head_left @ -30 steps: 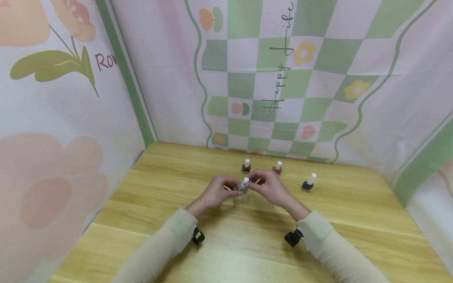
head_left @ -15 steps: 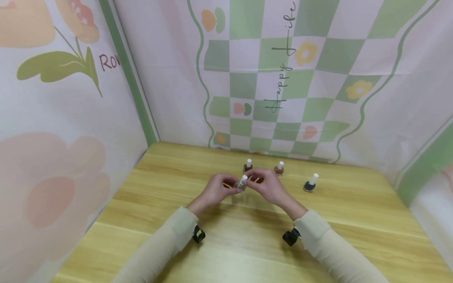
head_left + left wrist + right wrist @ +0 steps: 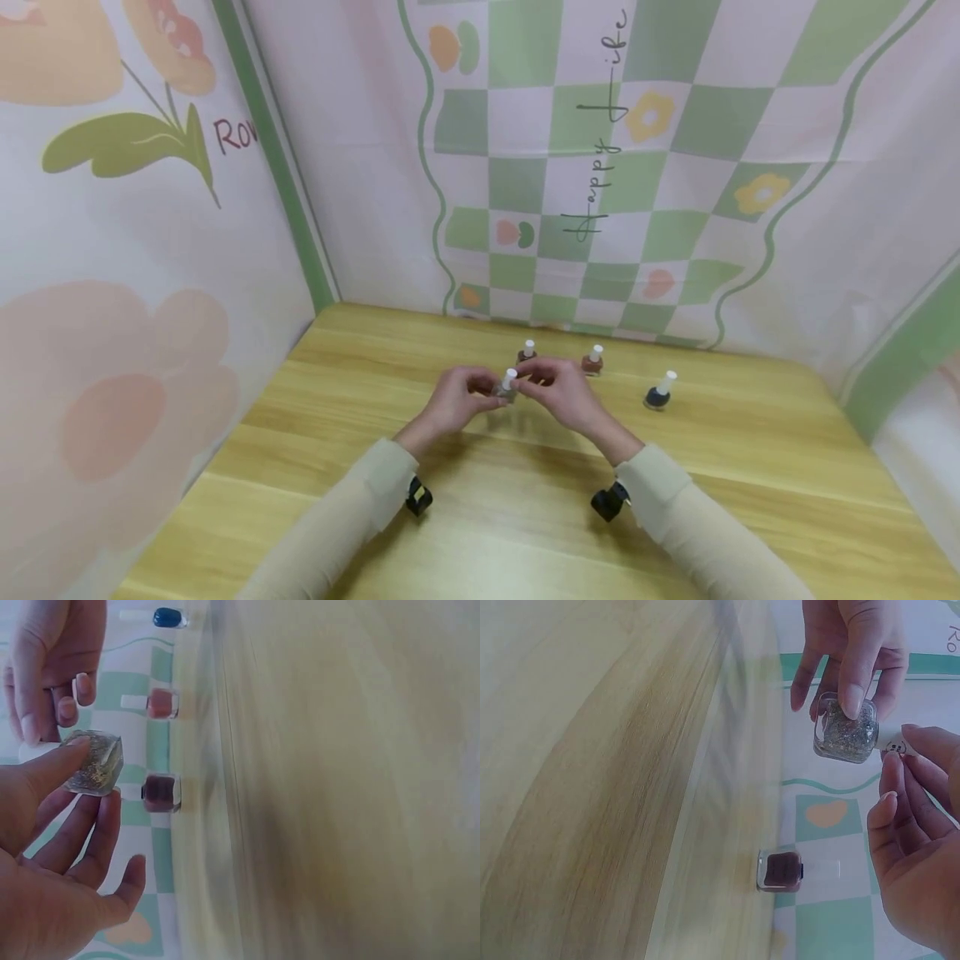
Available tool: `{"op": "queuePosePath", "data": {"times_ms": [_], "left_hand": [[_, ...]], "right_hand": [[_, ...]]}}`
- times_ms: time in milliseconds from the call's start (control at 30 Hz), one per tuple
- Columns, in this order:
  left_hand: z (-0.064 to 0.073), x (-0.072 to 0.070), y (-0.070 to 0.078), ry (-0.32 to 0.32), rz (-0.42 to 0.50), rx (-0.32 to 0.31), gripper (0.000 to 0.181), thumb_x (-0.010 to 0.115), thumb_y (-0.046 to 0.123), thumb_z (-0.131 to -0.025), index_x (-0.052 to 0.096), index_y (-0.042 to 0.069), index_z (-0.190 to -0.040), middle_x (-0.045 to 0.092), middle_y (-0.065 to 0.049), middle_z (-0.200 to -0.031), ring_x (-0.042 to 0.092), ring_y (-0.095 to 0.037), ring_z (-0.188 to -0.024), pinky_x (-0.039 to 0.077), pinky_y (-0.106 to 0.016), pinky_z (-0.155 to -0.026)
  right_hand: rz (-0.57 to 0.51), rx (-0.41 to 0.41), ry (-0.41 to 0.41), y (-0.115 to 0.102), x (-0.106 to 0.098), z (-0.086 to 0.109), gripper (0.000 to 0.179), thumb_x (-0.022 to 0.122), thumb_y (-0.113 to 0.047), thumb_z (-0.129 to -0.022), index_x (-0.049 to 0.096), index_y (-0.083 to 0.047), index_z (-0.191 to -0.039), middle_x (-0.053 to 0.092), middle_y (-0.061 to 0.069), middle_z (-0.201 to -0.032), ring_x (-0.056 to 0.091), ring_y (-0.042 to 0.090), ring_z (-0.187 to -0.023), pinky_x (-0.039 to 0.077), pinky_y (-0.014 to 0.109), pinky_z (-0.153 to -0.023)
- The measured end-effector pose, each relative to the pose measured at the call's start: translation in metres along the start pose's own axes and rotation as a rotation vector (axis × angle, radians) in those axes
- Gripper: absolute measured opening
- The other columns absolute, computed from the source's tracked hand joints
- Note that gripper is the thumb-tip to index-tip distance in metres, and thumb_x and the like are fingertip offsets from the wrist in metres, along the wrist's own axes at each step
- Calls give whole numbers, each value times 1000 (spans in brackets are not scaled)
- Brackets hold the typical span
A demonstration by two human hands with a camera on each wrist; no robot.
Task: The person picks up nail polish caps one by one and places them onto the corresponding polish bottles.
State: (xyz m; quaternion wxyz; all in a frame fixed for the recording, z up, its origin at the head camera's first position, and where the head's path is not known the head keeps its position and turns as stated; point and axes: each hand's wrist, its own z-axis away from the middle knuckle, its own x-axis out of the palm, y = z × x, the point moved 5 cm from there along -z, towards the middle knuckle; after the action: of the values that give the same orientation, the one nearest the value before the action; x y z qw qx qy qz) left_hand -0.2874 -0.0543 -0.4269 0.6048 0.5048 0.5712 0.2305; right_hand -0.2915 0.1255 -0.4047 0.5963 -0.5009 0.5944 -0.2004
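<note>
My left hand (image 3: 459, 399) pinches the glass body of a nail polish bottle (image 3: 845, 733) between thumb and fingers. Silvery glitter shows through the clear glass, and a white cap (image 3: 891, 739) tops it. On that cap are the thumb and fingertips of my right hand (image 3: 561, 390), which pinch it from the right. The left wrist view shows the left thumb across the glitter bottle (image 3: 103, 766). Over the wooden table the bottle is raised, cap up and slightly tilted. Just behind my right fingers stands a dark brown polish bottle (image 3: 160, 793), partly covered in the head view.
A reddish-brown polish bottle (image 3: 592, 362) stands toward the back of the wooden table (image 3: 315, 433). Farther right is a dark blue one (image 3: 658, 394). Behind the back edge hangs a green-and-white checked curtain (image 3: 585, 183), with a flowered one (image 3: 135, 250) on the left.
Both hands have shifted slightly left with the glitter bottle, still gripping its body and cap. The other bottles keep their places on the table; the head view has moved a little.
</note>
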Motion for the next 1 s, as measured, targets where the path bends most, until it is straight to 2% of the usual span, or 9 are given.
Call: {"op": "queuePosePath", "data": {"times_ms": [133,200,367,433,633,833,1000], "left_hand": [[-5,-6,-3,14,-43,-2,18,82,8,-86,76,9,-102,75,0,-97,68,-12,-89,57,-30,-85],[-8,-9,-5,26,-77,5,17,84,7,-85,76,9,-100,75,0,-95,68,-12,-88,57,-30,-83],[-14,-15,-10,49,-127,19,16,85,7,-84,78,9,-99,76,0,-94,70,-15,-88,58,-29,-82],[-16,-18,-12,58,-131,24,16,84,6,-84,78,9,-99,76,-1,-94,71,-16,-88,58,-30,-82],[-25,-27,-23,107,-132,-2,16,85,4,-83,78,7,-97,76,-4,-92,71,-15,-85,59,-29,-80],[-35,-31,-33,137,-124,-48,16,85,1,-81,77,2,-96,76,-8,-90,71,-18,-82,59,-29,-79],[-38,-36,-45,171,-130,-115,17,86,1,-79,77,2,-93,76,-8,-89,70,-19,-82,59,-33,-82]], "right_hand": [[-12,-19,3,0,5,-7,18,77,-15,-93,76,-6,-109,77,10,-99,66,21,-79,55,26,-67],[-30,-18,-3,-6,8,-9,19,75,-10,-94,75,-2,-111,76,15,-101,67,29,-81,55,26,-67],[-48,12,6,-3,20,-18,22,74,-10,-95,74,-4,-116,75,15,-107,69,39,-85,55,28,-65],[-39,22,26,3,24,-24,22,76,-14,-94,75,-9,-116,75,9,-108,69,32,-82,54,27,-63],[-6,52,80,5,33,-40,22,77,-13,-93,76,-9,-114,75,8,-110,66,18,-76,53,27,-62],[-27,63,128,12,40,-53,20,77,-9,-92,76,-4,-111,76,12,-108,66,20,-76,52,25,-63],[-35,86,124,22,47,-60,19,77,-11,-92,77,-6,-111,76,11,-107,66,22,-78,52,26,-66]]}}
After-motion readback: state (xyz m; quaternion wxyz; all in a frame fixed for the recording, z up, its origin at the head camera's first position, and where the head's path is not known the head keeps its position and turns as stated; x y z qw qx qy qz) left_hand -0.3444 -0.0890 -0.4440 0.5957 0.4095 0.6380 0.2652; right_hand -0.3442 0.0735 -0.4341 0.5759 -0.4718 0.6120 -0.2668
